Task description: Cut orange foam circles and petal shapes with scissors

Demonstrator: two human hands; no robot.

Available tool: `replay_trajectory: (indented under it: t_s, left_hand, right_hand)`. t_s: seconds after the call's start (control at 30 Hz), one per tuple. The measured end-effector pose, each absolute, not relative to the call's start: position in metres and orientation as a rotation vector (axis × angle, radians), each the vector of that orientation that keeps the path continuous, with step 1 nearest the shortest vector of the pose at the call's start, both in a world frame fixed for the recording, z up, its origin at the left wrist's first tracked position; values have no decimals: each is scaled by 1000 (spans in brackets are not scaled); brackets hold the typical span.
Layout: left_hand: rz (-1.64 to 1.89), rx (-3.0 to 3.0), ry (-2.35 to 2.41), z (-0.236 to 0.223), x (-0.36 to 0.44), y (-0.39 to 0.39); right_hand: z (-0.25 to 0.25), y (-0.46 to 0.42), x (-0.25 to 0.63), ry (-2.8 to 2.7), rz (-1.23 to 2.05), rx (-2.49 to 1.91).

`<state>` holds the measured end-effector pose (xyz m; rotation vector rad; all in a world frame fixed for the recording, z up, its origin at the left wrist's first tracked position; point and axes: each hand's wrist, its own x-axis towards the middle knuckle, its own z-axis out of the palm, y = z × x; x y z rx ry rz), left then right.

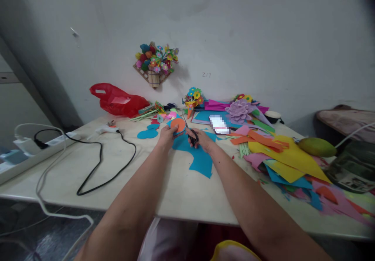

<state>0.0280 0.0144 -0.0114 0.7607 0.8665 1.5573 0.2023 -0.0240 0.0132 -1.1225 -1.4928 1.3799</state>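
Observation:
My left hand (166, 136) pinches an orange foam disc (178, 125), with a blue sheet edge showing around and behind it. In my right hand (200, 139) is a pair of scissors (193, 137) with dark handles, its blades pointing up and left beside the disc. Below both hands a cut blue sheet (202, 161) with a curved edge lies on the table. Several blue discs (147, 133) rest to the left of my left hand. Whether the blades touch the blue material is too small to tell.
Yellow sheets (281, 155) and colored scraps cover the table's right side, near a mango (317, 147) and a jar (353, 167). A phone (219, 124) lies behind my right hand. On the left are a glue gun (107, 129), its black cord and a red bag (117, 100).

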Motion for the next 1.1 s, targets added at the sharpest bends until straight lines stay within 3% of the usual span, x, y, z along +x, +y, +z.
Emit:
replay_trajectory:
  t_s: [1.1]
  left_hand:
    - [1586, 747, 957, -8, 31, 8]
  right_hand:
    - [14, -26, 195, -1509, 1304, -1204]
